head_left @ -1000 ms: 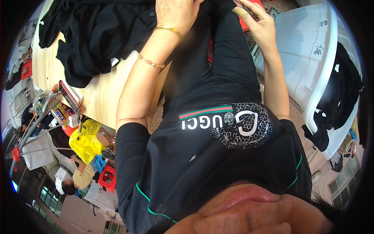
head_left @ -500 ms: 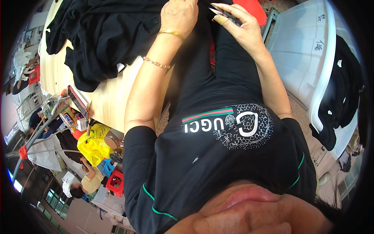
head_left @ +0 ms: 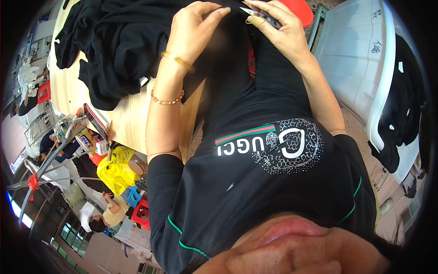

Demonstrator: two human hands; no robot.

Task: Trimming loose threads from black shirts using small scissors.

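My right hand (head_left: 287,34) is closed around small thread snips (head_left: 267,17), dark-handled with pointed silver blades aimed left. A tan wrap covers the tip of its thumb. Just left of the blades, my left hand (head_left: 196,27) pinches thumb and forefinger together over black cloth; whatever sits between the fingertips is too small to make out. Beneath and beside that hand a black garment (head_left: 123,45) lies bunched on the pale wooden table (head_left: 132,121). Against the dark cloth below my hands, garment and trousers are hard to tell apart.
To the right stands a large white plastic bin (head_left: 353,59), with more black clothing (head_left: 401,109) beyond its rim. Something red (head_left: 299,11) shows behind my right hand. At left are a yellow plastic bag (head_left: 117,171), a red stool (head_left: 141,213) and a seated person (head_left: 114,212).
My left hand has shifted left and turned, its thumb and forefinger now showing in a pinch. The snips stay in my right hand, almost in place.
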